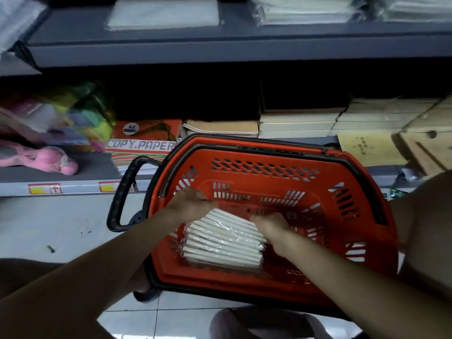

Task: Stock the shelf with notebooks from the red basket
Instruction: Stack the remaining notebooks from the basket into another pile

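Head view | wrapped notebook pack lies inside red basket on floor below shelf | left hand grasps pack's far edge | right hand grasps its right side

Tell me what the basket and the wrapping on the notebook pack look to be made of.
Red basket: apparently rigid moulded plastic, with slotted walls and a black rim. Notebook pack: clear glossy film, likely plastic shrink-wrap, judging by wrinkles and glare over white paper edges.
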